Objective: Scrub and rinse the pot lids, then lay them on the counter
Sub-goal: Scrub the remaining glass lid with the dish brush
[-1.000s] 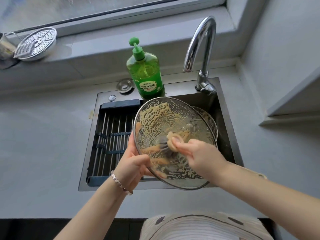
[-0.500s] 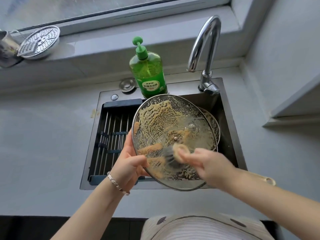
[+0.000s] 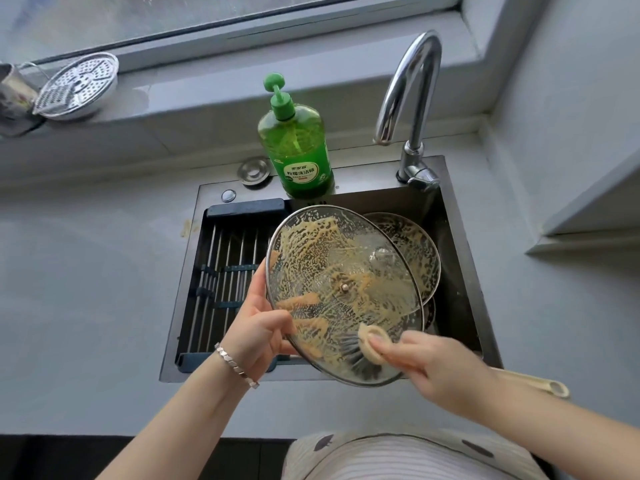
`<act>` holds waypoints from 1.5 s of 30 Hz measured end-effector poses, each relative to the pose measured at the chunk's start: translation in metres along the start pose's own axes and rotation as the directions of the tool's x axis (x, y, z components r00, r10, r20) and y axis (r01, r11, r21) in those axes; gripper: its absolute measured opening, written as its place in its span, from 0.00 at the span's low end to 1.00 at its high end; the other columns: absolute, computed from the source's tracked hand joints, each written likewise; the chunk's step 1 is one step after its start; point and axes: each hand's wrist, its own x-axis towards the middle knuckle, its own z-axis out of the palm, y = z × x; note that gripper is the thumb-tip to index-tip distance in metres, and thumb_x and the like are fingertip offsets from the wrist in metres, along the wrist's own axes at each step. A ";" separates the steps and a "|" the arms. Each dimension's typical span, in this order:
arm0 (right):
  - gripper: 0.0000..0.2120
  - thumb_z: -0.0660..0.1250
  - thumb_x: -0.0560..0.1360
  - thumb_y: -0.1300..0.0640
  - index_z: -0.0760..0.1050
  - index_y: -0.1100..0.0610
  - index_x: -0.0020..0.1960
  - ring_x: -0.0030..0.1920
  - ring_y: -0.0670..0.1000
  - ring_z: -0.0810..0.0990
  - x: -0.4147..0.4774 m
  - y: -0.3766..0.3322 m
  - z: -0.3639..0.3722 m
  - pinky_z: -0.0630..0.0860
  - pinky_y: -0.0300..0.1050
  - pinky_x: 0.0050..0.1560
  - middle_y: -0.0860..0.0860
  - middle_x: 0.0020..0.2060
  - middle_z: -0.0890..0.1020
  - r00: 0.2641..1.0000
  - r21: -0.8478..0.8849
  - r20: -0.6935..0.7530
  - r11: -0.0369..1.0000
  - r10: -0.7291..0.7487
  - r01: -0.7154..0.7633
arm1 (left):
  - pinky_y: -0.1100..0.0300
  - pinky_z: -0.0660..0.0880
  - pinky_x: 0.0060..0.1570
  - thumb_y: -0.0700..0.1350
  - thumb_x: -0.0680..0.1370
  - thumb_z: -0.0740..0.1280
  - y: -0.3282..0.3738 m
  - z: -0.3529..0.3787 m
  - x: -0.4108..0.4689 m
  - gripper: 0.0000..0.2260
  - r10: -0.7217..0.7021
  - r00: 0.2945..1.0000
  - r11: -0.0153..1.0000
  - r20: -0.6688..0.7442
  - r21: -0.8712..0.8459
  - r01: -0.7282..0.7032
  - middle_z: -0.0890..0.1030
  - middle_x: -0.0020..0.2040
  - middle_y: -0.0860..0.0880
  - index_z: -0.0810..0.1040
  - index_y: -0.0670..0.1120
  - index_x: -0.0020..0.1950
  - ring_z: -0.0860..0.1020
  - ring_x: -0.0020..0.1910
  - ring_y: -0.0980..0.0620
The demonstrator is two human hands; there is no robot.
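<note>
Sink (image 3: 363,178) sat mid-frame, with the drain rack (image 3: 228,271) across its left half. The big glass lid (image 3: 332,271) was held tilted over the basin, likely so suds dripped inside and not on the counter. It was foam-coated and no water showed at the faucet (image 3: 412,98), so this looked like the scrub step, rinse not yet done. A second sudsy lid (image 3: 415,251) leaned in the basin behind. The left hand (image 3: 258,327) gripped the lid's left rim, thumb on the near face, bracing it. The right hand (image 3: 440,365) clenched the brush (image 3: 367,344), bristles on the lower edge.
</note>
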 end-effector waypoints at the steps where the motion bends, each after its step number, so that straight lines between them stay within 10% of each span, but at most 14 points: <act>1: 0.20 0.55 0.76 0.51 0.68 0.40 0.68 0.28 0.47 0.71 0.000 0.001 0.003 0.67 0.37 0.28 0.45 0.33 0.71 0.998 0.002 -0.016 0.998 -0.057 0.057 | 0.41 0.79 0.31 0.21 0.66 0.54 -0.001 0.000 0.000 0.42 -0.004 1.000 1.000 0.011 -0.006 0.004 0.79 0.58 0.40 0.63 0.61 0.69 0.82 0.46 0.38; 5: 0.24 0.62 0.78 0.55 0.61 0.33 0.66 0.40 0.47 0.77 0.011 0.033 -0.022 0.76 0.39 0.40 0.47 0.45 0.80 0.964 0.153 -0.156 0.969 0.217 -0.194 | 0.44 0.79 0.29 0.20 0.69 0.49 -0.001 -0.002 0.002 0.40 -0.021 0.999 1.000 0.029 -0.021 0.022 0.78 0.58 0.39 0.64 0.59 0.69 0.82 0.46 0.36; 9: 0.32 0.72 0.70 0.51 0.65 0.60 0.69 0.51 0.52 0.78 0.020 0.064 -0.054 0.74 0.46 0.52 0.56 0.56 0.79 0.489 0.695 -0.219 0.486 0.845 -0.529 | 0.46 0.79 0.25 0.26 0.59 0.57 0.003 -0.017 0.004 0.39 -0.075 0.997 0.990 0.025 -0.117 0.078 0.81 0.55 0.38 0.69 0.55 0.66 0.81 0.46 0.34; 12: 0.24 0.69 0.66 0.41 0.74 0.61 0.49 0.18 0.44 0.65 0.024 0.063 -0.058 0.62 0.32 0.18 0.57 0.34 0.81 0.558 0.924 0.232 0.000 0.797 -0.383 | 0.35 0.77 0.43 0.31 0.53 0.63 0.010 -0.035 0.014 0.42 -0.111 0.990 0.984 0.090 -0.127 0.122 0.76 0.61 0.34 0.68 0.50 0.68 0.73 0.58 0.27; 14: 0.22 0.69 0.68 0.38 0.80 0.59 0.44 0.20 0.46 0.64 0.031 0.062 -0.056 0.61 0.33 0.23 0.59 0.33 0.79 0.622 0.929 0.327 -0.123 0.711 -0.348 | 0.29 0.65 0.58 0.34 0.50 0.70 0.022 -0.040 0.020 0.46 -0.096 0.982 0.988 0.164 -0.104 0.114 0.74 0.62 0.33 0.67 0.47 0.68 0.71 0.61 0.28; 21: 0.05 0.61 0.75 0.61 0.74 0.61 0.44 0.26 0.50 0.81 0.040 0.029 -0.060 0.77 0.40 0.25 0.56 0.34 0.84 0.751 0.947 0.321 -0.200 0.577 -0.251 | 0.56 0.80 0.36 0.37 0.68 0.58 0.061 -0.028 0.040 0.16 -0.092 0.995 0.995 0.048 -0.031 0.094 0.82 0.41 0.43 0.73 0.41 0.55 0.82 0.37 0.47; 26: 0.09 0.55 0.79 0.67 0.71 0.61 0.43 0.15 0.44 0.72 0.041 0.011 -0.058 0.66 0.33 0.15 0.61 0.31 0.81 0.725 0.968 0.221 -0.237 0.652 -0.081 | 0.44 0.75 0.55 0.48 0.72 0.58 0.033 -0.013 0.045 0.20 -0.029 0.996 0.965 0.081 -0.257 0.049 0.80 0.55 0.41 0.73 0.44 0.63 0.79 0.53 0.42; 33: 0.07 0.60 0.76 0.70 0.72 0.60 0.45 0.19 0.41 0.74 0.045 0.007 -0.059 0.68 0.31 0.19 0.54 0.27 0.83 0.682 0.998 0.057 -0.016 0.729 -0.066 | 0.27 0.68 0.51 0.54 0.74 0.59 -0.010 0.006 0.048 0.23 0.038 0.990 0.751 0.139 -0.657 0.064 0.72 0.67 0.37 0.74 0.47 0.67 0.69 0.65 0.31; 39: 0.05 0.63 0.75 0.66 0.73 0.60 0.50 0.36 0.50 0.84 0.038 0.010 -0.049 0.82 0.43 0.41 0.58 0.37 0.84 0.669 0.998 0.012 0.031 0.744 -0.052 | 0.35 0.74 0.52 0.56 0.73 0.58 -0.034 0.032 0.031 0.28 0.047 0.997 0.661 -0.057 -0.746 -0.074 0.72 0.68 0.42 0.68 0.47 0.71 0.71 0.65 0.37; 45: 0.02 0.61 0.77 0.66 0.71 0.62 0.49 0.19 0.40 0.73 0.035 0.001 -0.046 0.67 0.30 0.19 0.63 0.42 0.79 0.690 0.990 0.009 0.089 0.724 -0.106 | 0.30 0.72 0.48 0.62 0.76 0.53 -0.031 0.025 0.026 0.28 -0.002 1.000 0.683 -0.017 -0.730 -0.011 0.70 0.69 0.41 0.66 0.49 0.72 0.71 0.63 0.33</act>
